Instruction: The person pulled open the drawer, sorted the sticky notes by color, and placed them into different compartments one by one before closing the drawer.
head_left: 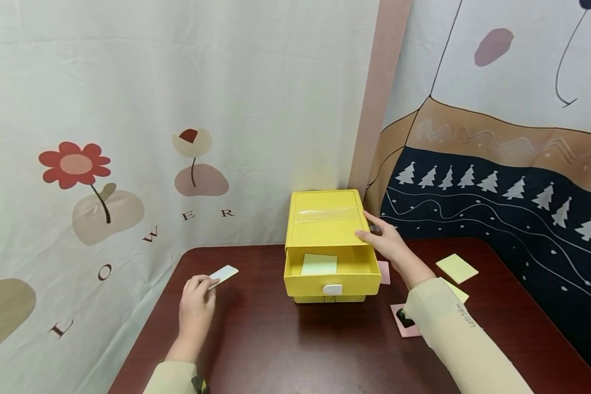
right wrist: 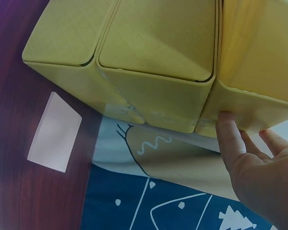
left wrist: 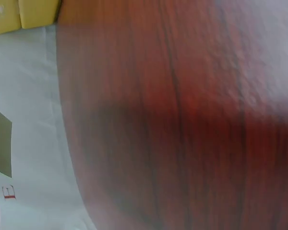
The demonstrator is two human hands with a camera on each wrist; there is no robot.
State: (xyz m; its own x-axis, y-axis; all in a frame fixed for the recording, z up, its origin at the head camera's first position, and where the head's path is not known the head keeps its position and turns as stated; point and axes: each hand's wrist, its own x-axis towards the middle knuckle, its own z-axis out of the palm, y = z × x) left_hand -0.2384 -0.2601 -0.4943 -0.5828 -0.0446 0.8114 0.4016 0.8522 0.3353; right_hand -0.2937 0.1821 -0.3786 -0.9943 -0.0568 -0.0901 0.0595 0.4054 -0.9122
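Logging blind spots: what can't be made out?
Head: near end of pale card, covered by left grip.
Head: near floor of open drawer, hidden by its front.
Head: part of nearer pink note, hidden by right sleeve.
Left wrist: yellow box, cropped by top edge.

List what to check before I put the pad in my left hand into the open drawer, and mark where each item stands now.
1. Grip: the left hand pinches the held pad. Ok.
2. Drawer open: the drawer sticks out from the front of the yellow box. Ok.
3. Box steadied: the right hand touches its right side; how firmly, cannot tell.
4. Space inside: a light green pad is already there, with bare room to its right. Ok.
5. Held pad over the drawer: it is off to the left of the box. Not ok.
6. Drawer at its full travel: cannot tell.
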